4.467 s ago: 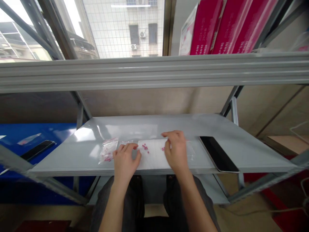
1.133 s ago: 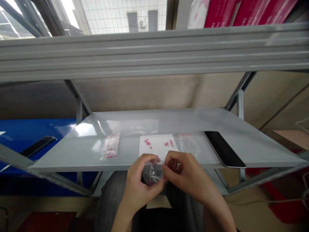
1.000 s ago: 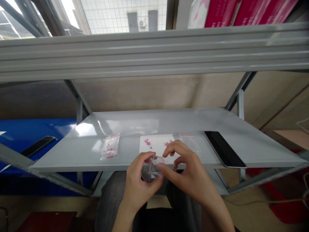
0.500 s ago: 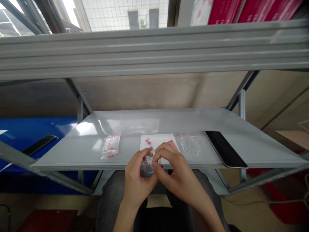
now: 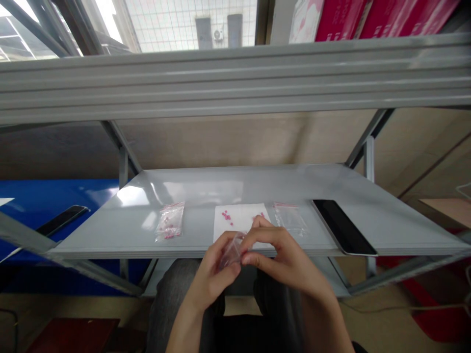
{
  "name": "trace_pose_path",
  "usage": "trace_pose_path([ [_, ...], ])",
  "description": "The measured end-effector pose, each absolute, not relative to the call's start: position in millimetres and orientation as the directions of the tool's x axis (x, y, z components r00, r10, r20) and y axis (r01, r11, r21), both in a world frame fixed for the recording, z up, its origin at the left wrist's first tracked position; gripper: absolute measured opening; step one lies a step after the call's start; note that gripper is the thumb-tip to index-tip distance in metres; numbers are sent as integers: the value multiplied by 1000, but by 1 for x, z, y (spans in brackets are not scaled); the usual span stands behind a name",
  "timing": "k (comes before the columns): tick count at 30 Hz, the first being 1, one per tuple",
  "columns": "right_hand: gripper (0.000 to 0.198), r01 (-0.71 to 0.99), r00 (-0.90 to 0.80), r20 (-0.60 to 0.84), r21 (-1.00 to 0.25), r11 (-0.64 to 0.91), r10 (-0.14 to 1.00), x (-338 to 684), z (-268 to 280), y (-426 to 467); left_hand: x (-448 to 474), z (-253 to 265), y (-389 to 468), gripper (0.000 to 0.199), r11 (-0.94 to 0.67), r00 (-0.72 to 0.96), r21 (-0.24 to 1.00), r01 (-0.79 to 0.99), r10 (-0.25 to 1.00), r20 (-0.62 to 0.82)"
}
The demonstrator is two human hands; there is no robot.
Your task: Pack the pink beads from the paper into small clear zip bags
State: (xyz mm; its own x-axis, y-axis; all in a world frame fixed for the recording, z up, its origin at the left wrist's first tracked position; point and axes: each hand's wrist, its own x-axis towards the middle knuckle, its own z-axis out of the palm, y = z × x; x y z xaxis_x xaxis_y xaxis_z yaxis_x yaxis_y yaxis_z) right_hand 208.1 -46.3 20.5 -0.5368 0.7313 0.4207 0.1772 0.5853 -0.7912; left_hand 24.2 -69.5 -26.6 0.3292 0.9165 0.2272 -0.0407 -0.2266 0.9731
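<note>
A small clear plastic bag [image 5: 231,253] is held between my two hands, in front of the shelf's near edge. My left hand [image 5: 215,274] is closed around the bag's left side, thumb at the front. With thumb and forefinger my right hand [image 5: 274,252] pinches the bag's right edge. Just beyond lies a white sheet of paper [image 5: 241,213] bearing several small pink pieces [image 5: 226,215] at its left; more pink pieces [image 5: 262,214] show near its right edge, partly covered by my right hand. Whether anything is inside the held bag cannot be made out.
To the left lies a clear bag with pink pieces [image 5: 171,221]. On the right are flat clear zip bags [image 5: 290,219] and a dark tablet [image 5: 342,225]. A grey shelf beam [image 5: 235,81] crosses above; a phone [image 5: 61,220] rests on a blue surface at far left.
My right hand has moved slightly right and its fingers have shifted on the bag. The bag is turned, and more of the paper and its pink pieces shows.
</note>
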Motion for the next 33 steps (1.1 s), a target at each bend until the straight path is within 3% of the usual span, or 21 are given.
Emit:
trace_pose_path([
  [4, 15, 225, -561, 412, -758, 612, 718, 213, 20, -46, 18, -29, -67, 51, -75, 536, 993, -90, 837, 112],
  [8, 13, 266, -594, 412, -710, 652, 691, 209, 25, -51, 19, -24, -67, 69, -91, 467, 984, -151, 871, 152],
  [14, 15, 332, -641, 400, -625, 707, 655, 203, 30, -57, 24, -27, -67, 53, -78, 365, 961, -266, 914, 175],
  [25, 22, 458, -606, 428, -501, 734, 670, 205, 28, -64, 19, -29, -71, 54, 52, 305, 948, -315, 951, 49],
  [29, 19, 455, -581, 456, -505, 733, 674, 202, 28, -65, 18, -28, -74, 49, -34, 182, 972, -234, 980, 78],
  [33, 19, 380, -494, 520, -592, 711, 697, 199, 30, -67, 8, -18, -73, 40, -251, 56, 968, -23, 966, 252],
])
